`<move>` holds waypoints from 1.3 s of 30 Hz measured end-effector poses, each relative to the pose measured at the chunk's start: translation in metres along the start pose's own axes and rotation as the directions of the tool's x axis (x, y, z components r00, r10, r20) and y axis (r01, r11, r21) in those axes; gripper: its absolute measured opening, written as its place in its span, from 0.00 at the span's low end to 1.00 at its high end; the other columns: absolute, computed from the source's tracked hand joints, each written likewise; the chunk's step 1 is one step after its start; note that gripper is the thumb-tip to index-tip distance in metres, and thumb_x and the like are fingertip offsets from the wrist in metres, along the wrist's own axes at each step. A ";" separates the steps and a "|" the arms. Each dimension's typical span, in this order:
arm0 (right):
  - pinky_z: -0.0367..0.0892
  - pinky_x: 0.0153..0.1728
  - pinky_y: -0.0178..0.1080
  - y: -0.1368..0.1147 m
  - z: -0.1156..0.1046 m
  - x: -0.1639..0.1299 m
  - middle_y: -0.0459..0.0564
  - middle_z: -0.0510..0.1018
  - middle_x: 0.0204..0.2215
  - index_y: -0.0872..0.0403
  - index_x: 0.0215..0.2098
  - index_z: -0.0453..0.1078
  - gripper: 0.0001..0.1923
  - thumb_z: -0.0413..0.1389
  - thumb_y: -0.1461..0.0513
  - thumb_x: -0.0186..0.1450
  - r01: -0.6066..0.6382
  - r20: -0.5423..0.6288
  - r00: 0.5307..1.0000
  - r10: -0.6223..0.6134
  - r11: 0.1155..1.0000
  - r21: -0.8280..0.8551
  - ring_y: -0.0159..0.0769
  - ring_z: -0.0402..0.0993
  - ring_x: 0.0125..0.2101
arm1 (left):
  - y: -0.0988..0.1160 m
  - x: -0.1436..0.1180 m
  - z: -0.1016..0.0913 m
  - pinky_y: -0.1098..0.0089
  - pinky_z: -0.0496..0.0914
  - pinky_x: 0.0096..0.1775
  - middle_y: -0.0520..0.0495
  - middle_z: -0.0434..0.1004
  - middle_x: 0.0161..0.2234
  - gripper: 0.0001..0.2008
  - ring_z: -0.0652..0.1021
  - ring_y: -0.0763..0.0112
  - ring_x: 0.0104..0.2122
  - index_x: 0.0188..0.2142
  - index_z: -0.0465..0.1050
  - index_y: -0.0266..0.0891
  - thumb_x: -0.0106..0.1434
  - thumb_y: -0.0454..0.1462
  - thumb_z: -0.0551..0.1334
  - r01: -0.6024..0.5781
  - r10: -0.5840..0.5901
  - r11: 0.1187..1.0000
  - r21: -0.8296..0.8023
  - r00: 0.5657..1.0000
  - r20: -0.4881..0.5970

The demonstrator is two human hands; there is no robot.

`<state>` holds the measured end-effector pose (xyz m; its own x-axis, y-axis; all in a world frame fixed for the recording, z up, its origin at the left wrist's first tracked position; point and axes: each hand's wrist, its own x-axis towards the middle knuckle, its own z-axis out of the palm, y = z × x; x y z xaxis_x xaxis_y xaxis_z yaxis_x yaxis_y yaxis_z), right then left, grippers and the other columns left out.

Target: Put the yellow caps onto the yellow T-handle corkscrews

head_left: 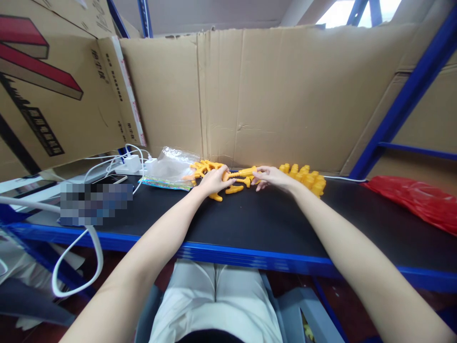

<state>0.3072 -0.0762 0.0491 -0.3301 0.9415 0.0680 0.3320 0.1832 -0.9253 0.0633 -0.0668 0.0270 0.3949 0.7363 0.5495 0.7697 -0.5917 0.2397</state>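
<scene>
Over the black shelf top, my left hand [213,181] has its thumb and fingers closed around the left end of a long yellow plastic rod-like piece [245,172]. The piece lies nearly level and has a thicker right part. My right hand [270,177] grips that right end, its fingers curled and partly hiding it. Loose yellow plastic parts [233,189] lie just below and between the hands. More branching yellow parts [207,166] sit behind my left hand. Beyond my right hand stands a cluster of knobby yellow pieces [307,178].
A clear plastic bag [173,164] lies left of the parts. Further left are white cables and chargers [132,163] and a phone [110,179]. A red plastic bag [414,197] lies at right. Cardboard [293,95] walls the back; a blue rail [250,255] edges the front.
</scene>
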 end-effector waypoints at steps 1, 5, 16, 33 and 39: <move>0.69 0.24 0.33 0.000 -0.001 0.000 0.50 0.80 0.30 0.55 0.48 0.64 0.28 0.63 0.51 0.54 0.024 -0.002 1.000 -0.024 0.999 0.024 0.30 0.75 0.22 | 0.000 0.000 0.000 0.64 0.68 0.41 0.45 0.76 0.36 0.22 0.76 0.61 0.37 0.46 0.66 0.40 0.59 0.52 0.57 0.003 -0.003 1.000 0.002 1.000 0.006; 0.68 0.26 0.34 -0.001 -0.001 -0.001 0.49 0.79 0.29 0.55 0.44 0.65 0.26 0.65 0.54 0.52 0.085 0.014 0.996 -0.086 0.995 0.054 0.30 0.74 0.22 | 0.002 -0.001 -0.002 0.64 0.68 0.40 0.45 0.76 0.36 0.23 0.76 0.61 0.37 0.46 0.66 0.40 0.59 0.53 0.57 -0.001 0.000 1.000 0.018 1.000 0.021; 0.63 0.19 0.34 -0.003 0.008 -0.001 0.50 0.73 0.14 0.55 0.24 0.69 0.28 0.50 0.39 0.58 -0.003 -0.030 1.000 0.002 1.000 -0.027 0.30 0.68 0.14 | 0.006 0.000 -0.004 0.67 0.66 0.34 0.48 0.73 0.30 0.22 0.75 0.63 0.31 0.44 0.65 0.41 0.59 0.53 0.56 -0.048 0.047 0.998 0.033 0.999 0.021; 0.67 0.24 0.31 -0.010 0.004 -0.005 0.51 0.78 0.30 0.55 0.38 0.68 0.10 0.57 0.57 0.63 -0.019 0.070 0.998 0.006 0.982 0.188 0.29 0.74 0.23 | 0.004 0.000 -0.003 0.65 0.67 0.37 0.46 0.75 0.33 0.20 0.76 0.61 0.34 0.45 0.65 0.41 0.59 0.51 0.57 -0.014 0.012 0.999 0.038 0.999 0.035; 0.67 0.24 0.30 -0.010 0.006 -0.005 0.49 0.77 0.28 0.55 0.34 0.68 0.08 0.57 0.58 0.62 -0.017 0.041 0.999 0.008 0.976 0.217 0.28 0.73 0.23 | 0.002 0.001 -0.002 0.63 0.68 0.38 0.44 0.76 0.35 0.20 0.76 0.59 0.37 0.47 0.64 0.41 0.60 0.49 0.56 -0.017 0.014 0.999 0.041 0.998 0.068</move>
<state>0.3001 -0.0842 0.0561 -0.3634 0.9305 0.0452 0.1382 0.1019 -0.9851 0.0642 -0.0677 0.0294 0.4390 0.7482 0.4975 0.7829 -0.5903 0.1968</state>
